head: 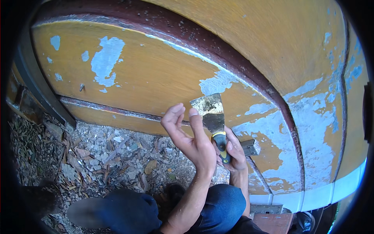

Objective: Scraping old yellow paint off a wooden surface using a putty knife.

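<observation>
My right hand (236, 156) grips the grey and yellow handle of a putty knife (212, 112), its wide blade upward. The metal blade is partly coated with pale and dark residue. My left hand (194, 140) is raised beside it, thumb and fingers apart and holding nothing. The left thumb overlaps the blade's edge in view; whether it touches cannot be told. Behind both hands stands an ochre painted panel (152, 76) with dark red raised mouldings (248, 63). Pale bluish patches (108, 60) show where its paint is gone.
A small metal peg (81, 87) sticks out of the panel. A grey block-like fitting (250, 147) projects behind my right hand. Paint flakes and dry leaves (122, 155) litter the ground. My jean-clad knee (225, 199) is close below my hands. A dark upright strip (43, 84) stands at left.
</observation>
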Demonstrator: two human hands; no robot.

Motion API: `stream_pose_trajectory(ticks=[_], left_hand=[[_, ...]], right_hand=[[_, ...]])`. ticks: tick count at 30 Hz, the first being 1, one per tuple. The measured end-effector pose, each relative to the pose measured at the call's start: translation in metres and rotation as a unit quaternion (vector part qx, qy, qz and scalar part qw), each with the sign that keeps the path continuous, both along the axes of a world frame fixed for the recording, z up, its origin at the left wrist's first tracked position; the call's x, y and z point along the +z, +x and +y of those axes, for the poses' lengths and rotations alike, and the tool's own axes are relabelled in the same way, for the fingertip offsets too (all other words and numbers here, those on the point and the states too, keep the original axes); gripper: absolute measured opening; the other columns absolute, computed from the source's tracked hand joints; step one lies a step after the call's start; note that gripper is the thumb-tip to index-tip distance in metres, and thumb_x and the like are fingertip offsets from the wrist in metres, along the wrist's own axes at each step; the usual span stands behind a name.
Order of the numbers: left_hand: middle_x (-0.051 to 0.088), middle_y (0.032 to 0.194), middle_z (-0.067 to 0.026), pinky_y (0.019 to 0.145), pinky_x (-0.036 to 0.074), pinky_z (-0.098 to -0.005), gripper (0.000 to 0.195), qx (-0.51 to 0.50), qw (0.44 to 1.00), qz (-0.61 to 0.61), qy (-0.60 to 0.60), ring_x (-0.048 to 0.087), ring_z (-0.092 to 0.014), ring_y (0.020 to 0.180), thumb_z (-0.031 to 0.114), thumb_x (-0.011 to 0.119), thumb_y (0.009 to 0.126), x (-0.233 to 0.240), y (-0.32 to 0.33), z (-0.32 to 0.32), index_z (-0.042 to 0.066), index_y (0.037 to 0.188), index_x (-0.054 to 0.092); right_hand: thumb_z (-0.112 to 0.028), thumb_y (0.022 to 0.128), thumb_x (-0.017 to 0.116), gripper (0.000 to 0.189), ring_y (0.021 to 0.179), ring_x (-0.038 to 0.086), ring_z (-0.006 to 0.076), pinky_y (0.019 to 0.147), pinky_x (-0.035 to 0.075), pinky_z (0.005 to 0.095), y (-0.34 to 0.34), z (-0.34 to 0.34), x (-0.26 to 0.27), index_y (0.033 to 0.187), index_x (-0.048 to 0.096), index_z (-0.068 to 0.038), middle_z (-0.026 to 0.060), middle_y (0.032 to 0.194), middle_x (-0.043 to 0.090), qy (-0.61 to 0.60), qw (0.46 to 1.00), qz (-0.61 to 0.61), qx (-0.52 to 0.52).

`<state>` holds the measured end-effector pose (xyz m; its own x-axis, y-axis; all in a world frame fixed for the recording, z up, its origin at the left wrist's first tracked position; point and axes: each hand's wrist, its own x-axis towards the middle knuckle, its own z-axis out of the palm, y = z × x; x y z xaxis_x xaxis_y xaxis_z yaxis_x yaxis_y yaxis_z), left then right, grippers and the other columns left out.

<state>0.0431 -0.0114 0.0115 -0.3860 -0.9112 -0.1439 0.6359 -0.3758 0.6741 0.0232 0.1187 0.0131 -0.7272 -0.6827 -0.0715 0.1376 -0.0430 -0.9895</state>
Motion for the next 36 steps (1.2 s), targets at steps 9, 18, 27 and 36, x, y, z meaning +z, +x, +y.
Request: stream_pose_trajectory(ticks=[9, 18, 27, 36], left_hand=[[0.053, 0.114, -0.0129, 0.095, 0.041, -0.0353, 0.016, 0.133, 0.962, -0.041, -0.235, 0.051, -0.021, 0.108, 0.012, 0.057, 0.098, -0.01, -0.002, -0.023, -0.001, 0.107, 0.057], [0.066, 0.096, -0.0087, 0.086, 0.05, -0.0401, 0.023, -0.021, 0.566, 0.007, -0.824, 0.061, -0.023, 0.1, 0.03, 0.069, 0.088, -0.041, -0.031, 0.001, 0.008, 0.084, 0.068], [0.059, 0.072, -0.0039, 0.069, 0.05, -0.0339, 0.049, -0.248, 0.204, 0.105, -0.941, 0.064, -0.022, 0.075, 0.055, 0.058, 0.089, -0.005, -0.073, -0.029, 0.008, 0.074, 0.061], [0.059, 0.064, -0.0044, 0.064, 0.05, -0.0337, 0.052, -0.243, 0.152, 0.084, -0.954, 0.062, -0.023, 0.062, 0.056, 0.053, 0.093, 0.002, -0.073, -0.039, 0.009, 0.07, 0.056]], right_hand=[[-0.041, 0.1, 0.06, 0.075, 0.06, 0.048, 0.0108, 0.051, 0.038, 0.0215, -0.016, -0.016, -0.04, 0.159, 0.027, -0.009, 0.0123, 0.091, 0.053, -0.133, 0.984, -0.038, 0.109], [-0.027, 0.105, 0.05, 0.043, 0.087, 0.057, 0.014, 0.071, 0.048, 0.0275, -0.005, -0.016, -0.134, 0.142, 0.044, -0.007, 0.0077, 0.101, 0.056, -0.278, 0.956, -0.093, -0.013], [-0.019, 0.104, 0.05, 0.031, 0.091, 0.059, 0.015, 0.071, 0.052, 0.0274, -0.009, -0.003, -0.13, 0.133, 0.045, -0.009, 0.0088, 0.114, 0.056, -0.373, 0.888, -0.264, -0.047], [-0.028, 0.111, 0.034, 0.037, 0.089, 0.066, 0.0164, 0.056, 0.053, 0.0256, 0.0, -0.005, -0.119, 0.142, 0.039, -0.008, 0.0116, 0.119, 0.058, -0.365, 0.906, -0.214, 0.017]])
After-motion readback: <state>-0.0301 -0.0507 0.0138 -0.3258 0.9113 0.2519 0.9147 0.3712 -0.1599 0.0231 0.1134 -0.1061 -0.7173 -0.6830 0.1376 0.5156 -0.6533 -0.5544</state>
